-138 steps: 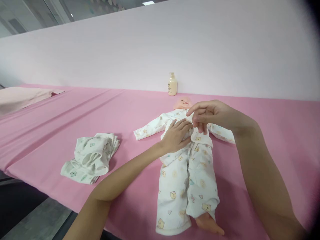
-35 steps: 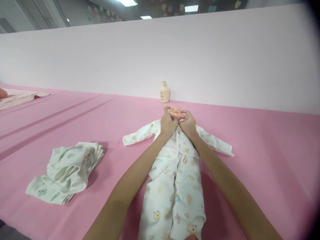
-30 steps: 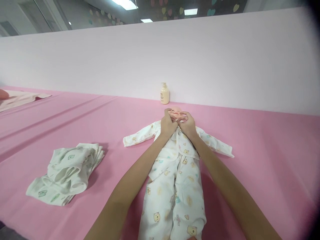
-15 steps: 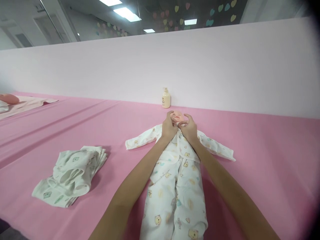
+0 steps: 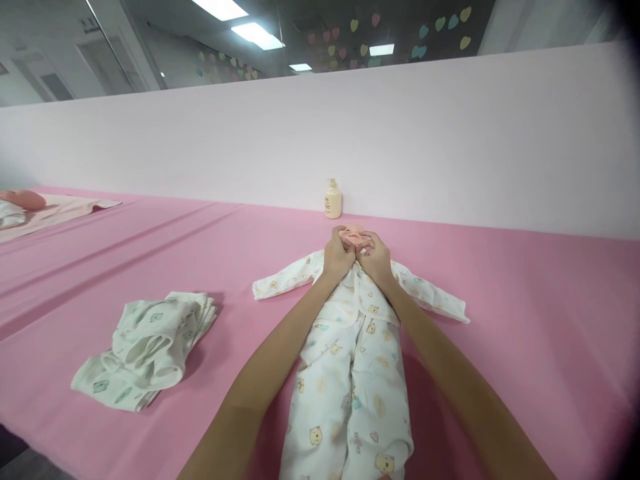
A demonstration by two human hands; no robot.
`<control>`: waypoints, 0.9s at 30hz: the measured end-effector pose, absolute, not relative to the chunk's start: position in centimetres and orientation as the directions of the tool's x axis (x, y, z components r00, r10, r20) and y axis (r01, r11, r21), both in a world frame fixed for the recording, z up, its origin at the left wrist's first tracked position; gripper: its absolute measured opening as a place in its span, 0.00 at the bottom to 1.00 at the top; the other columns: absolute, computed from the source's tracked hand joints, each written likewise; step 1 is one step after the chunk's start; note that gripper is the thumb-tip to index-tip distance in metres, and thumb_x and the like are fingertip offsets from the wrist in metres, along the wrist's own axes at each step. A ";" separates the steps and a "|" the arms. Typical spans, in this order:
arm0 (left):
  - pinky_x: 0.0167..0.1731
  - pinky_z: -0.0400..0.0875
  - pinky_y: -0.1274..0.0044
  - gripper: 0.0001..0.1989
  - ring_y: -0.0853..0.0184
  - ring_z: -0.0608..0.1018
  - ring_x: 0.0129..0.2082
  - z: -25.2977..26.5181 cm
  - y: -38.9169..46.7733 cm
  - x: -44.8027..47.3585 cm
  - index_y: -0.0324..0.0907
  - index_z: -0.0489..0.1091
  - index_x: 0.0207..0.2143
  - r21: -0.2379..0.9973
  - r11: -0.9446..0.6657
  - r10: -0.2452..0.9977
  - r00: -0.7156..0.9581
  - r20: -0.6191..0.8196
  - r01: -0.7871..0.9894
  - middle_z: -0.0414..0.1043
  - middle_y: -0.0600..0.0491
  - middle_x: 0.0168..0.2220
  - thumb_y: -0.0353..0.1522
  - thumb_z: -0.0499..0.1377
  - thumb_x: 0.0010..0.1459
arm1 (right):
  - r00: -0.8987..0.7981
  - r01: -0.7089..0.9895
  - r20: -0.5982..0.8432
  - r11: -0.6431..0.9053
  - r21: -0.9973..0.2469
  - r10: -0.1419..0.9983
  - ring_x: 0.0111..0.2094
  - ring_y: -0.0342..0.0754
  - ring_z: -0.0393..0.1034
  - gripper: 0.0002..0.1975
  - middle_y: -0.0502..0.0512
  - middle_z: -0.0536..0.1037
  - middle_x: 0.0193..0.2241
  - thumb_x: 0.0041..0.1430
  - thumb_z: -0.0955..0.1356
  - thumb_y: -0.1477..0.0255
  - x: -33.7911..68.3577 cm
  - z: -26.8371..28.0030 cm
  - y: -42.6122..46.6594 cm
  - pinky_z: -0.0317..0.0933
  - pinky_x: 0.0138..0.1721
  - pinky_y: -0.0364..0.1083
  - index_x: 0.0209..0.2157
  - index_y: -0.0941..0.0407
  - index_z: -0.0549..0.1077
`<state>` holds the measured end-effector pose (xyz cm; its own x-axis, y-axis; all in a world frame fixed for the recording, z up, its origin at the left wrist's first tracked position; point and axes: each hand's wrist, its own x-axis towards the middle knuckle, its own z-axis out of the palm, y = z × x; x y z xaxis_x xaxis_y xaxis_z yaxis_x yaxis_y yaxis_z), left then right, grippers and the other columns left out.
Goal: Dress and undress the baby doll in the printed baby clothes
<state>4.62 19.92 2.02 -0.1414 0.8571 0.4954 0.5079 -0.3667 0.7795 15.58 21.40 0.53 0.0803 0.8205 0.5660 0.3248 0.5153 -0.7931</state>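
Note:
A baby doll point(image 5: 353, 231) lies on its back, its head toward the wall. It wears a white printed jacket point(image 5: 343, 310) with the sleeves spread wide, and matching trousers point(image 5: 325, 407). At the doll's neck, my left hand point(image 5: 338, 257) is closed, its fingers pinched at the jacket's collar. My right hand point(image 5: 376, 259) meets it there from the other side, also pinching the collar, thumb and forefinger by the doll's chin. Both hands partly cover the neckline, so what exactly lies between the fingertips is hard to see.
A cream pump bottle point(image 5: 333, 202) stands behind the doll's head against the white wall point(image 5: 225, 140). Folded white printed clothes point(image 5: 145, 347) lie to the left on the pink mat point(image 5: 210, 247). Farther left, another doll point(image 5: 25, 199) rests on a pale pink cloth point(image 5: 70, 208).
My right hand's fingers have drawn in closer to the collar and chin. My left hand stays at the neckline. The view has shifted slightly.

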 end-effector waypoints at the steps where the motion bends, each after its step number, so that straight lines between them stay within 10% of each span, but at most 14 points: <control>1: 0.37 0.70 0.79 0.26 0.70 0.77 0.32 1.9 20.0 4.6 0.42 0.58 0.52 0.783 -0.367 0.855 -0.150 0.496 0.502 0.72 0.55 0.32 0.22 0.55 0.49 | 0.072 0.318 0.560 0.513 -0.797 0.825 0.23 0.44 0.65 0.20 0.49 0.75 0.25 0.45 0.66 0.69 15.6 0.5 21.4 0.62 0.29 0.44 0.43 0.56 0.70; 22: 0.29 0.65 0.83 0.27 0.77 0.69 0.23 2.5 20.6 3.9 0.41 0.67 0.47 0.961 -0.267 0.915 -0.292 0.278 0.076 0.61 0.61 0.27 0.19 0.59 0.42 | 0.076 0.320 0.399 0.357 -0.878 0.914 0.29 0.48 0.72 0.08 0.55 0.80 0.29 0.44 0.70 0.69 15.8 1.5 20.7 0.65 0.37 0.46 0.28 0.58 0.77; 27: 0.27 0.64 0.84 0.24 0.79 0.68 0.23 2.4 20.7 3.5 0.41 0.68 0.45 0.941 -0.330 0.930 -0.146 0.337 0.071 0.62 0.60 0.28 0.20 0.58 0.43 | 0.031 0.052 0.152 0.150 -0.987 0.988 0.18 0.41 0.61 0.08 0.46 0.70 0.15 0.42 0.70 0.69 16.2 1.5 21.2 0.57 0.23 0.41 0.27 0.58 0.76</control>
<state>3.47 20.71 2.43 -0.1464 0.9300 0.3371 0.0706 -0.3300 0.9413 16.22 21.16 1.51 0.0314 0.9879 0.1520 0.0515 0.1503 -0.9873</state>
